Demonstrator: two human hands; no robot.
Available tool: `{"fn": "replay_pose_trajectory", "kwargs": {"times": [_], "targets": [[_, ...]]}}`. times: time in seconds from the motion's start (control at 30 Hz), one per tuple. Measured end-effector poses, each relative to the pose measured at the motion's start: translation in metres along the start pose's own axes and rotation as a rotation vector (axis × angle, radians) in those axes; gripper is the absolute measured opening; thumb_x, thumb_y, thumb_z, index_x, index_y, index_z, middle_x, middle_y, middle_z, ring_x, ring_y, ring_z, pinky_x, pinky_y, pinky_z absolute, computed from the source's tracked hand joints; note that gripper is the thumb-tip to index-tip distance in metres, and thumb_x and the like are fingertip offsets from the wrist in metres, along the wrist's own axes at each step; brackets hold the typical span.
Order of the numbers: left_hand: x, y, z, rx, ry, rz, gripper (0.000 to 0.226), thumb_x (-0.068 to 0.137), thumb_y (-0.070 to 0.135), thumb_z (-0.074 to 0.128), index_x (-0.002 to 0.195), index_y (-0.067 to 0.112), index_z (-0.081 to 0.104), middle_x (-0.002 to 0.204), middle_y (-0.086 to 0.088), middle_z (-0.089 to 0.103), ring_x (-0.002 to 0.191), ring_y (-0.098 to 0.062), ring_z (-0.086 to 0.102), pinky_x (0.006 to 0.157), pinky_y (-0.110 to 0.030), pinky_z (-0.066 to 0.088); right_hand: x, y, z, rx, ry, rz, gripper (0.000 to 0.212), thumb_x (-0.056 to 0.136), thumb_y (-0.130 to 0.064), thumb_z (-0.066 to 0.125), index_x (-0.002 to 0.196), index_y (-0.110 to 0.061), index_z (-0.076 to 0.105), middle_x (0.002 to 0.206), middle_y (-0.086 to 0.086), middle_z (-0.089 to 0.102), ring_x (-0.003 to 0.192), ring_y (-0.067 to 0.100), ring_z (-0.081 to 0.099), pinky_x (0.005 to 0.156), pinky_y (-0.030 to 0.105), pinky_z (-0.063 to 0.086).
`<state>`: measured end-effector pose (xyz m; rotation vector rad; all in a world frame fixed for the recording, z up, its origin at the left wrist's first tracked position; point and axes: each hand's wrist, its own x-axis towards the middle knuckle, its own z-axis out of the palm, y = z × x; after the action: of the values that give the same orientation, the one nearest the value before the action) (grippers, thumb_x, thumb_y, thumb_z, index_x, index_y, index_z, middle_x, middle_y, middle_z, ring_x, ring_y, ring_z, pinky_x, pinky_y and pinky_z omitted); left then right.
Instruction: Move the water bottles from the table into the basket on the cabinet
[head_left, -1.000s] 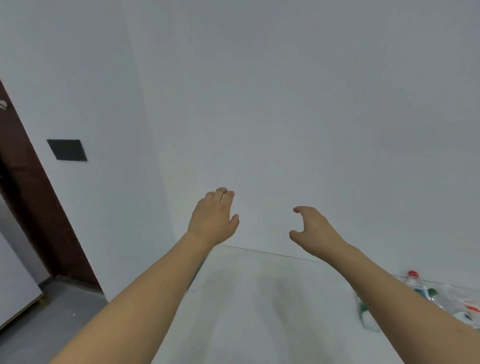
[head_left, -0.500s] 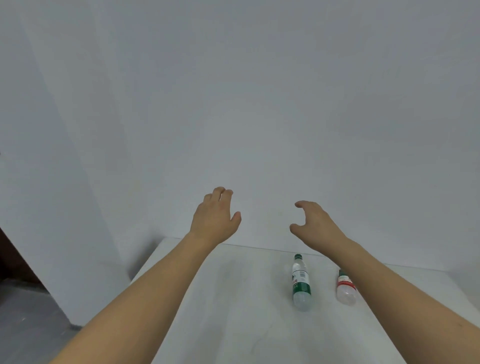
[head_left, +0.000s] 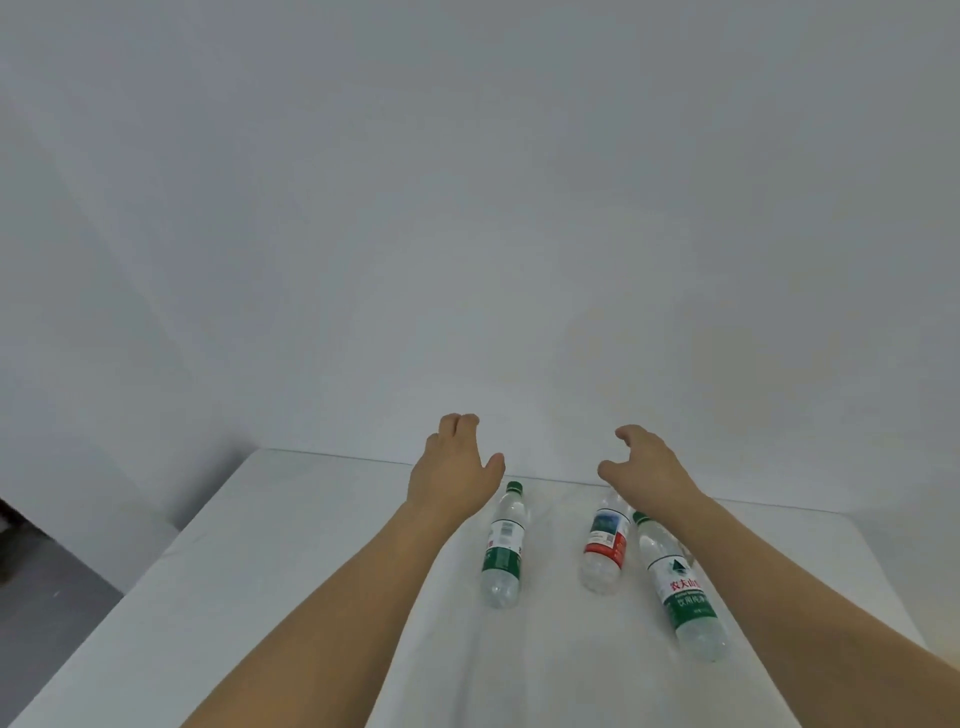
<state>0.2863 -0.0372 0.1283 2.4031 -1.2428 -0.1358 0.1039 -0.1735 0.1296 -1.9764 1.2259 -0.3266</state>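
Three clear water bottles lie on the white table (head_left: 291, 561). A green-label bottle (head_left: 504, 548) lies just right of my left forearm. A red-label bottle (head_left: 605, 545) lies beside it, its neck hidden under my right hand. A second green-label bottle (head_left: 680, 590) lies against my right forearm. My left hand (head_left: 454, 465) hovers above the far end of the table, fingers apart, holding nothing. My right hand (head_left: 641, 465) hovers over the red-label bottle's top, fingers curled apart and empty. No basket or cabinet is in view.
A plain white wall (head_left: 467, 208) rises directly behind the table. At the left, the table's edge drops to a grey floor (head_left: 47, 603), with a white wall corner (head_left: 130, 467) beside it.
The view has swung right and down, so the table and all three bottles now sit in the middle. Both empty hands have come lower, over the bottles' far ends.
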Motion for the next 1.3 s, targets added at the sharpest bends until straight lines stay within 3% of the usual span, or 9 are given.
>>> {"fn": "replay_pose_trajectory", "kwargs": {"times": [0.17,0.3,0.43,0.53,0.7,0.8,1.07,1.2,1.3], "targets": [[0.063,-0.01,0.089,-0.04,-0.121,-0.183,0.062,0.096,0.038,0.054,0.146,0.008,0.034,0.147,-0.008,0.037,0.125,-0.03,0.047,0.092,-0.037,0.044,0.077,0.055,0.048,0.086,-0.04,0.146,0.063,0.088,-0.02,0.06,0.145,-0.009,0.036,0.144,0.013,0.043,0.121,0.028,0.051,0.092,0.035,0.045],[0.097,-0.033,0.173,-0.089,-0.248,-0.447,0.066,0.091,0.047,0.057,0.138,0.006,0.036,0.136,-0.011,0.043,0.121,-0.033,0.048,0.09,-0.039,0.043,0.132,0.1,0.098,0.027,-0.019,0.271,0.057,0.088,-0.02,0.057,0.137,-0.002,0.037,0.136,0.018,0.044,0.118,0.035,0.05,0.099,0.042,0.044],[0.117,-0.055,0.244,-0.081,-0.355,-0.581,0.074,0.08,0.054,0.064,0.134,0.011,0.038,0.128,-0.008,0.047,0.119,-0.03,0.051,0.094,-0.041,0.047,0.17,0.14,0.149,-0.178,0.008,0.276,0.056,0.087,-0.024,0.053,0.137,-0.005,0.036,0.147,0.014,0.032,0.119,0.04,0.043,0.093,0.043,0.04],[0.115,-0.068,0.277,-0.037,-0.328,-0.581,0.067,0.077,0.052,0.066,0.127,0.014,0.04,0.119,-0.006,0.052,0.109,-0.028,0.057,0.086,-0.041,0.05,0.184,0.162,0.174,-0.294,0.071,0.208,0.056,0.09,-0.028,0.053,0.141,-0.014,0.035,0.154,0.005,0.018,0.123,0.037,0.038,0.091,0.044,0.045],[0.116,-0.08,0.29,-0.068,-0.239,-0.549,0.057,0.075,0.053,0.064,0.115,0.017,0.044,0.11,-0.002,0.055,0.097,-0.026,0.06,0.078,-0.038,0.05,0.197,0.172,0.187,-0.312,0.175,0.216,0.045,0.091,-0.036,0.058,0.131,-0.023,0.04,0.145,0.008,0.022,0.113,0.038,0.046,0.081,0.046,0.05],[0.119,-0.079,0.291,-0.063,-0.223,-0.552,0.055,0.076,0.05,0.063,0.116,0.017,0.044,0.108,-0.001,0.053,0.096,-0.026,0.058,0.075,-0.036,0.046,0.197,0.175,0.192,-0.26,0.234,0.237,0.055,0.087,-0.028,0.062,0.134,-0.018,0.036,0.141,0.013,0.03,0.108,0.039,0.046,0.08,0.044,0.048],[0.124,-0.07,0.3,-0.002,-0.173,-0.509,0.049,0.078,0.047,0.062,0.11,0.017,0.043,0.1,0.0,0.046,0.09,-0.025,0.051,0.07,-0.034,0.038,0.202,0.18,0.201,-0.217,0.26,0.325,0.082,0.086,-0.029,0.061,0.148,0.002,0.017,0.137,0.026,0.04,0.116,0.043,0.044,0.102,0.046,0.035],[0.125,-0.071,0.293,-0.047,-0.222,-0.496,0.055,0.076,0.049,0.066,0.114,0.015,0.044,0.107,-0.002,0.053,0.096,-0.026,0.059,0.071,-0.034,0.044,0.199,0.174,0.199,-0.2,0.153,0.352,0.069,0.079,-0.033,0.066,0.129,0.003,0.036,0.116,0.019,0.055,0.104,0.034,0.054,0.096,0.04,0.043],[0.119,-0.077,0.272,-0.223,-0.282,-0.531,0.056,0.071,0.045,0.072,0.11,0.016,0.045,0.098,0.0,0.059,0.084,-0.021,0.064,0.074,-0.037,0.056,0.19,0.16,0.195,-0.001,-0.009,0.43,0.052,0.07,-0.034,0.074,0.105,-0.005,0.05,0.093,0.01,0.063,0.084,0.026,0.065,0.081,0.04,0.056]]}}
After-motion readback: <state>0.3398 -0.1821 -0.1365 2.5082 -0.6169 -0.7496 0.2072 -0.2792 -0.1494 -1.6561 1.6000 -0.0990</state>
